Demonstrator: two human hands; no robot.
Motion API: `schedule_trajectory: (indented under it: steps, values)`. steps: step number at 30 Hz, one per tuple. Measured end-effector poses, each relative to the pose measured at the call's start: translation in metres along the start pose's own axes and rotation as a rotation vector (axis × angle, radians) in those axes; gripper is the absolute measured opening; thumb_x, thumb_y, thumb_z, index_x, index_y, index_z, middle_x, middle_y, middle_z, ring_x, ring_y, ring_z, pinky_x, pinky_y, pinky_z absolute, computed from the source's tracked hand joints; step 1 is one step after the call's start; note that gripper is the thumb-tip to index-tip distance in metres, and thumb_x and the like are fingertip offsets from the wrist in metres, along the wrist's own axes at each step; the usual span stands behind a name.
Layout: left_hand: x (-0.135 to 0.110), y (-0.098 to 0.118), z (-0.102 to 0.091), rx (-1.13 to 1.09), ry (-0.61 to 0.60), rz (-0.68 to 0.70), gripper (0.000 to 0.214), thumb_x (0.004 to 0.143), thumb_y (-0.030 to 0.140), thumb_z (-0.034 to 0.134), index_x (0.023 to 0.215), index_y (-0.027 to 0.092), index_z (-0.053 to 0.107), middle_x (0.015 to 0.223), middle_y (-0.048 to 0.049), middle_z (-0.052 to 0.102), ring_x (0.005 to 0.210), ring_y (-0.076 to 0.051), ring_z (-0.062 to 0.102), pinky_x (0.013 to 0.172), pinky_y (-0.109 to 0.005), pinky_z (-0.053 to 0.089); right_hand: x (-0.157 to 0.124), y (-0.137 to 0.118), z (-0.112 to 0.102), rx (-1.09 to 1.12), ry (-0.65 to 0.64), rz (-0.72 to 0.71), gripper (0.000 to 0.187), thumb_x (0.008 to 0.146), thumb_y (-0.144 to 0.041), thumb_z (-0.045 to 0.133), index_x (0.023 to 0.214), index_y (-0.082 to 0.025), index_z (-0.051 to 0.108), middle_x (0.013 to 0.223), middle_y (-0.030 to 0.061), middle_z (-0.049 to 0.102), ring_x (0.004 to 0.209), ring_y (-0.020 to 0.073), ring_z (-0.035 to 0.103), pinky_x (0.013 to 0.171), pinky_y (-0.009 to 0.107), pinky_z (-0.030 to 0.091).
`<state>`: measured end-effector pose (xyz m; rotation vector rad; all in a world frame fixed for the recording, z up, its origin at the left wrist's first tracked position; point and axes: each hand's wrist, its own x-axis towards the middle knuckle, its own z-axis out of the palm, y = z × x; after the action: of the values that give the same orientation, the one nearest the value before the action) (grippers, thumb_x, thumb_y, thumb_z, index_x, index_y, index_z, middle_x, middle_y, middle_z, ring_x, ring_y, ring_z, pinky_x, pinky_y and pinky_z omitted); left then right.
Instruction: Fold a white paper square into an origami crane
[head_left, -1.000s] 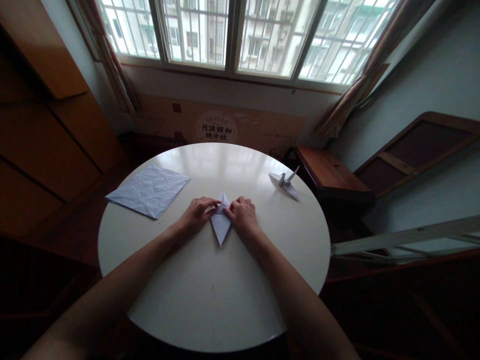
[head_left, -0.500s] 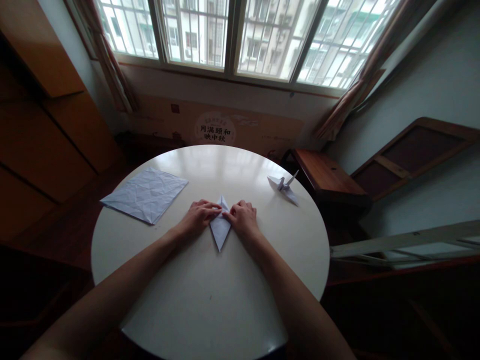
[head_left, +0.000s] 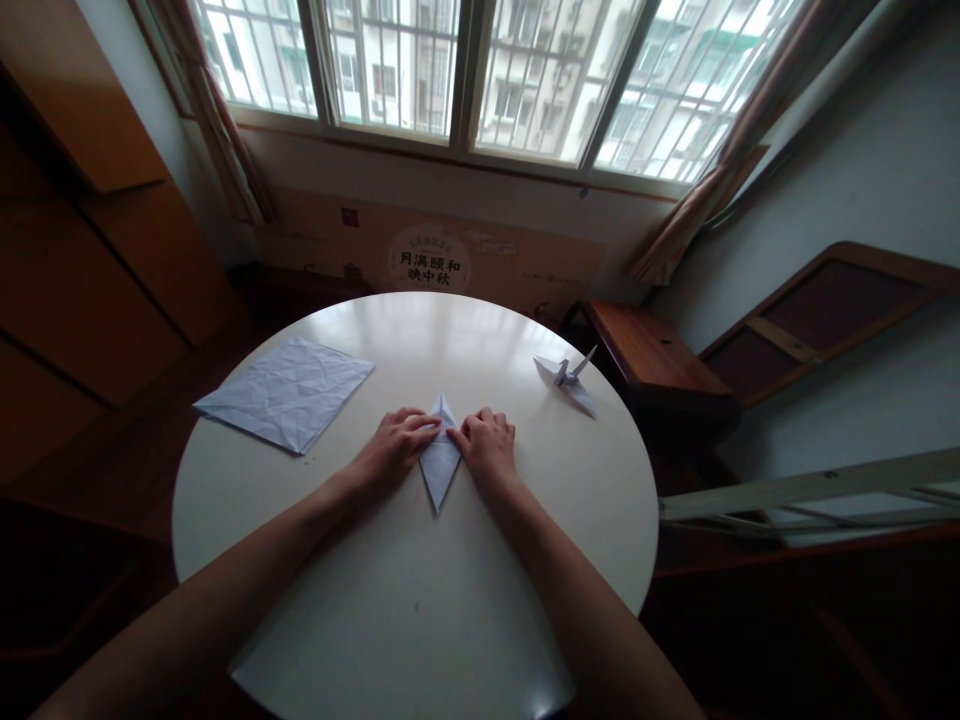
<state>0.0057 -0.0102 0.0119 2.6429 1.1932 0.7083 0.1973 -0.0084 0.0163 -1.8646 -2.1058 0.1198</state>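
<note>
A white sheet folded into a slim diamond, the folded paper [head_left: 440, 475], lies flat on the round white table [head_left: 420, 650], one point towards me. My left hand [head_left: 400, 445] grips its left edge, fingers bent and the tips on the paper's upper half. On the opposite edge, my right hand [head_left: 487, 445] has its thumb on the paper and its other fingers curled beside it. The fingers partly cover the diamond's middle. To the right, near the table's far edge, stands a folded paper crane [head_left: 568, 382], touched by neither hand.
A creased, flattened sheet of paper [head_left: 289, 395] lies at the table's left side. Beyond the right rim stands a low wooden stool or bench [head_left: 660, 350]. A printed cardboard panel [head_left: 517, 250] leans under the barred window [head_left: 465, 80]. Orange cabinets [head_left: 112, 270] stand at left.
Both hands stay on the folded paper, with the fingers shifting only slightly. The whole view has moved a little, so the diamond's near point sits slightly lower.
</note>
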Motion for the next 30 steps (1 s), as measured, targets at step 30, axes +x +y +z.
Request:
schedule_trajectory:
  steps: [30]
  values:
    - [-0.007,0.015,0.001,0.130,0.030,-0.098,0.025,0.091,0.031,0.053,0.108,0.026,0.071,0.125,-0.0035,0.065,0.119,-0.031,0.050,0.100,-0.050,0.039,-0.009,-0.008,-0.005,0.114,-0.014,-0.203,0.022,0.087,-0.043,0.058,0.090,-0.032,0.077,0.113,0.0060,0.059,0.108,0.0255,0.044,0.090,0.039,0.035]
